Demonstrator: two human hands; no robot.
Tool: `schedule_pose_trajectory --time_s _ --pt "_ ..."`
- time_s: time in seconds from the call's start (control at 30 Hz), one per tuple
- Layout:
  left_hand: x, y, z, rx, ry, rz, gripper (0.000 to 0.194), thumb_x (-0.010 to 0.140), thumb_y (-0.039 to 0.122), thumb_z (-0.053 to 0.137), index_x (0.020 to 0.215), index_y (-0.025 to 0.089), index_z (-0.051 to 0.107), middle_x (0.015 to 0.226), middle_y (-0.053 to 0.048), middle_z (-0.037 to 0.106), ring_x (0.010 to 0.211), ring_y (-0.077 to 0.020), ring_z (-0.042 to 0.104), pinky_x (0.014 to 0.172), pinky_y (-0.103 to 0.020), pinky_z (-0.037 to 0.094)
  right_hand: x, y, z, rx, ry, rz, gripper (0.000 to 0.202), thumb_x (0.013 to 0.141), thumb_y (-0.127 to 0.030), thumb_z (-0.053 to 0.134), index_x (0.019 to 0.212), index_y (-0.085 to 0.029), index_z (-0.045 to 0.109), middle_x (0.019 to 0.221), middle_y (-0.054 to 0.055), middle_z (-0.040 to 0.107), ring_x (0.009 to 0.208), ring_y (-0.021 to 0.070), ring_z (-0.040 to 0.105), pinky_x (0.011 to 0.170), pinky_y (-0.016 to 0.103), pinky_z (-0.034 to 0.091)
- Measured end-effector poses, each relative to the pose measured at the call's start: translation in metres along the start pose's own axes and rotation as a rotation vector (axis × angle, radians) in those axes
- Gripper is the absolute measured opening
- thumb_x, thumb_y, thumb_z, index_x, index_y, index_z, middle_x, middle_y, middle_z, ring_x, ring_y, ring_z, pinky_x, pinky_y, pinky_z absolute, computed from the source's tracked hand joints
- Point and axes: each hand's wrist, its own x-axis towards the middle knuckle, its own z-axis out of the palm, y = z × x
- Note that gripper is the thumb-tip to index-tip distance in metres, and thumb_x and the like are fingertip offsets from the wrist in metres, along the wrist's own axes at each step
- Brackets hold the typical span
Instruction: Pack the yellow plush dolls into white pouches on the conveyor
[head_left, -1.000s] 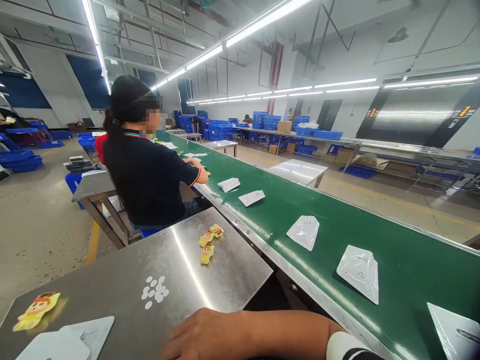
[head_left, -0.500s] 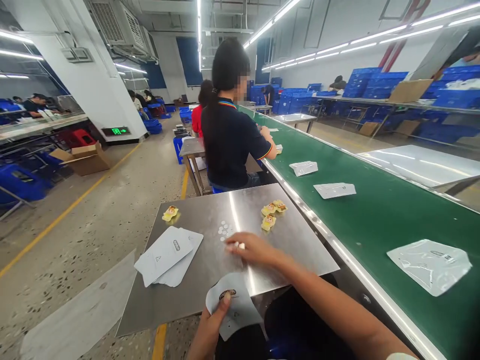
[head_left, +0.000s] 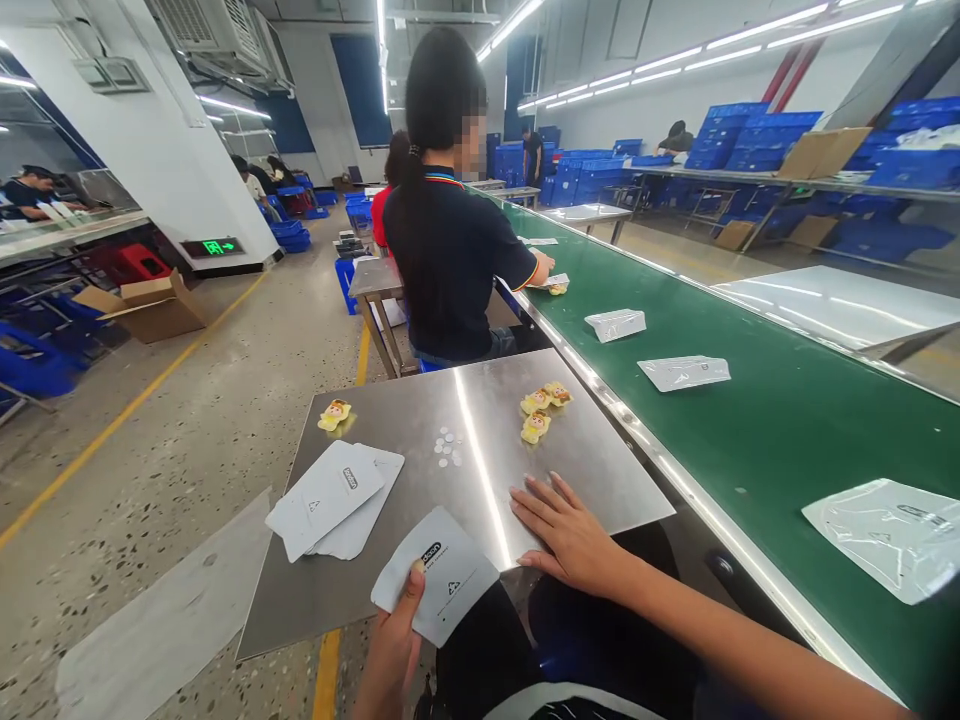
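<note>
In the head view, pinches a white printed pouch (head_left: 450,590) with the left hand (head_left: 397,630), thumb pressed onto the printed face at the dark logo (head_left: 430,553), other fingers mostly hidden underneath. Holds this pouch tilted at the near edge of a steel-topped table (head_left: 300,605); cannot tell whether touching it. Lays the right hand (head_left: 566,530) palm down by the near right edge, fingers spread wide and pointing to the far left.

Just left of the held pouch, shows two more white pouches (head_left: 326,495) on the table, overlapping, logo up on the top one. Beyond them, near the far left corner, has one yellow doll-shaped piece (head_left: 334,415); toward the far right, three similar yellow pieces (head_left: 536,428) bunched together. Between these, has a loose cluster of small white discs (head_left: 447,447).

Along the right, runs a green conveyor belt (head_left: 750,445) bearing spaced-out glossy packs (head_left: 684,373), the nearest by the right border. Farther on, left of the belt, includes a seated co-worker (head_left: 454,270) in a dark shirt with a rainbow-striped collar, one hand (head_left: 545,265) over the belt at a white pack with something yellow, too small to make out.

At the far right, shows stacked blue crates (head_left: 724,140); on the floor at left, a translucent sheet (head_left: 161,610) and, farther off, an open cardboard box (head_left: 154,308).
</note>
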Motion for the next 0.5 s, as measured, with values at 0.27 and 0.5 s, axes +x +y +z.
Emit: schedule_pose_trajectory --time_s 0.27,0.5 --pt "-0.005 0.007 0.014 0.070 -0.014 0.033 0.050 0.087 0.022 0.056 0.135 0.027 0.042 0.126 -0.008 0.062 0.120 -0.0257 0.053 0.105 -0.042 0.042 0.019 -0.007 0.009 -0.007 0.131 0.139 0.038 0.093 -0.038 0.046 0.122 -0.015 0.053 0.114 0.012 0.059 0.105 0.0237 0.052 0.089 0.039 0.043" --pt "-0.002 0.007 0.008 0.131 0.035 0.027 0.051 0.087 0.029 0.056 0.135 0.026 0.042 0.133 -0.010 0.055 0.123 -0.0275 0.050 0.104 -0.041 0.042 0.049 -0.002 0.009 -0.153 -0.077 0.191 0.022 0.091 -0.007 0.040 0.085 -0.014 0.060 0.088 0.009 0.056 0.079 0.0187 0.049 0.068 0.030 0.039"
